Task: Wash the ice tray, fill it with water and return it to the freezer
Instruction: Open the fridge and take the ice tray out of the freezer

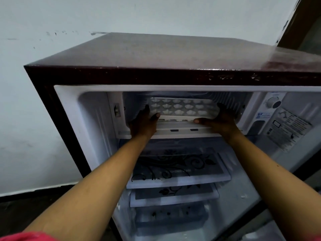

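Observation:
A white ice tray [180,108] with several rows of moulded cells sits level in the mouth of the freezer compartment [231,100] at the top of an open fridge. My left hand [144,121] grips the tray's left end, thumb along its front edge. My right hand [220,120] grips the right end the same way. Whether the cells hold water I cannot tell.
The fridge has a dark maroon top [156,54] and stands against a white wall [34,101]. Below the freezer are glass shelves [178,168] with a black floral print. A thermostat dial [272,103] and a sticker label [288,129] sit on the inner right side.

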